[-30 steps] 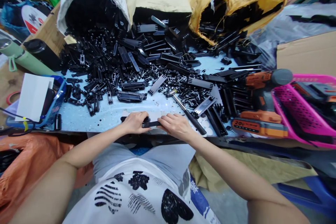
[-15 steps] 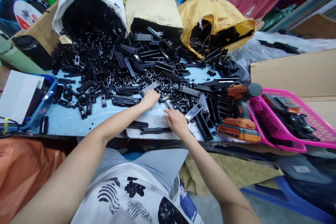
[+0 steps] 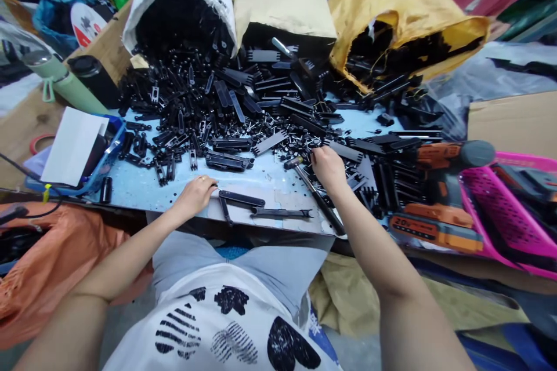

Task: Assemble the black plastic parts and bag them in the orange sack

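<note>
Lower right, a drill battery (image 3: 437, 233) reads "20V". Lower centre lies a hinged black part (image 3: 241, 199), left hand (image 3: 196, 193) half-curled at its left end; right of centre, the right hand (image 3: 329, 168) is bunched over pins (image 3: 300, 142) (either one's grip, I cannot tell).

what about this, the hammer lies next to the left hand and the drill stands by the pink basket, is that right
Not quite: the hammer lies next to the right hand, not the left hand, as the head view shows. The drill does stand by the pink basket.
</note>
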The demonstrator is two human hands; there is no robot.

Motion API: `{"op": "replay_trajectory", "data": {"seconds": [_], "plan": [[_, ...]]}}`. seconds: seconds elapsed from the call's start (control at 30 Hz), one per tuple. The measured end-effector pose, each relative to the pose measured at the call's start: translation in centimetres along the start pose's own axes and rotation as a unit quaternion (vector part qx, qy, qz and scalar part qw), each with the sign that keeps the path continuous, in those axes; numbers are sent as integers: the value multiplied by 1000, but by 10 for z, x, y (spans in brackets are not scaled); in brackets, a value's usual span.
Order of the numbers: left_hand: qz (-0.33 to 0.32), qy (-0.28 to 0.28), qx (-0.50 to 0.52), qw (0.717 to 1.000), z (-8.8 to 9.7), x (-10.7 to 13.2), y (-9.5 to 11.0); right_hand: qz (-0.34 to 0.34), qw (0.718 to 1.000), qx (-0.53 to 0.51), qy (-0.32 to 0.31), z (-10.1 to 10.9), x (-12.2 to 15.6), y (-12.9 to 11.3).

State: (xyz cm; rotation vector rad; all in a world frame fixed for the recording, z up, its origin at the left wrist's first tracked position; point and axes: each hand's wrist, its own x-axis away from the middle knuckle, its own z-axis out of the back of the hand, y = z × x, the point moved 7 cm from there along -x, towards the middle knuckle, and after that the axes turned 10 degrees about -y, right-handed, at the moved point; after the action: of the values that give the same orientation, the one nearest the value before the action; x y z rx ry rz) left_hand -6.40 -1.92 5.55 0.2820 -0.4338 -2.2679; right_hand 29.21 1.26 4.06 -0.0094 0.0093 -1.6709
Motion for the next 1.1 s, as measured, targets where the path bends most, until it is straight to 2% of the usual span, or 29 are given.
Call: {"op": "replay_trajectory", "data": {"seconds": [0.13,0.23,0.3,0.4,0.47,0.57,0.7,0.8,0.9,1.0,1.1], "plan": [[-23,-46,-52,997,-3,1,14,32,997,-54,50,19,24,-18],[-37,-88,-111,989,-2,-3,26,106,971,-202,70,29,49,-48],[-46,-102,-128,985,-5,-5,30,151,939,-304,53,30,65,-69],[-68,-93,-143,983,-17,-4,30,194,914,-357,-11,24,83,-99],[-85,-75,-155,981,-28,-2,27,219,914,-340,-33,22,91,-113],[-100,-43,-165,980,-39,2,22,270,926,-262,-31,25,101,-128],[-99,17,-149,984,-38,9,19,324,931,-167,-18,28,113,-139],[-137,43,-133,981,-41,13,25,337,925,-177,-11,30,115,-140],[-181,30,-108,977,-48,13,30,366,915,-168,-17,30,115,-142],[-218,13,-92,971,-50,11,38,370,919,-139,-5,27,114,-143],[-244,-25,-88,965,-52,3,55,362,913,-187,14,19,116,-137]]}}
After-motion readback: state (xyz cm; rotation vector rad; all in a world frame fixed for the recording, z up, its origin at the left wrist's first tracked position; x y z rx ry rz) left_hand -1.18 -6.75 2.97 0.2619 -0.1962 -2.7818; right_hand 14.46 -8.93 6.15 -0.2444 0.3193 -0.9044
